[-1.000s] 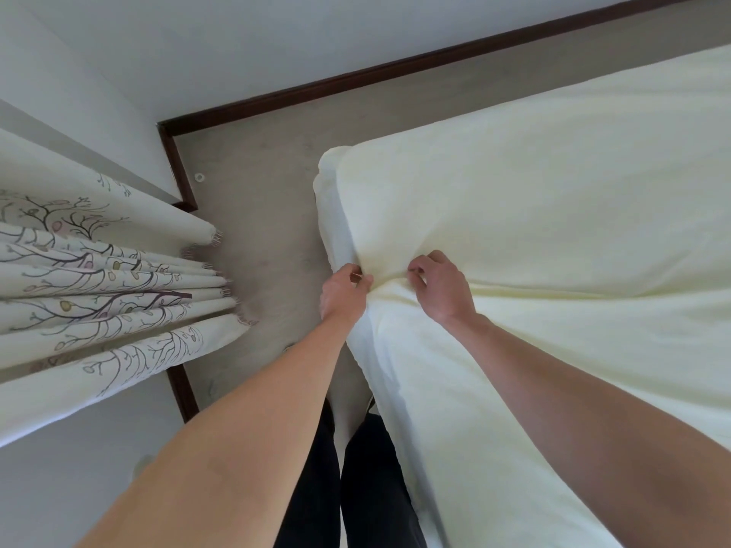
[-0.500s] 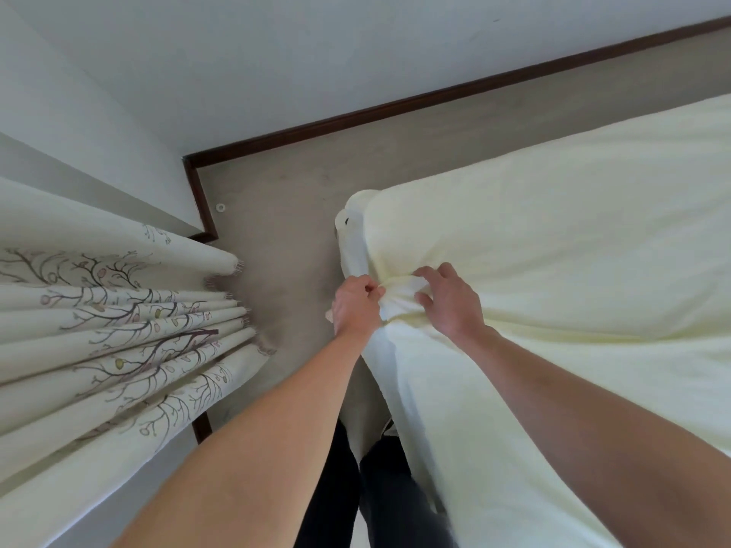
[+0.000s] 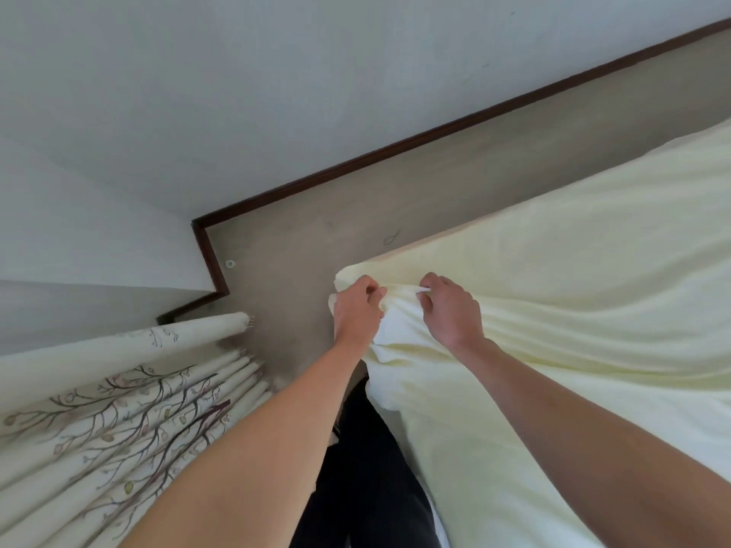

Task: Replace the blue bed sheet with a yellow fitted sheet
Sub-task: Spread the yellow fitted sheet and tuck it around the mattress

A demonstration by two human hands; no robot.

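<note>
I hold the yellow fitted sheet at the bed's corner, frame centre; left hand and right hand both pinch its hem; advise pulling evenly downward over the corner.

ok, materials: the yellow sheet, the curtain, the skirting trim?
Yellow fitted sheet: looks like soft matte woven cloth, likely cotton; it bunches in folds where the left hand and right hand pinch it.
Curtain: heavier cream fabric, pleated, with a branch pattern.
Skirting trim: dark, slightly glossy, probably varnished wood.
</note>
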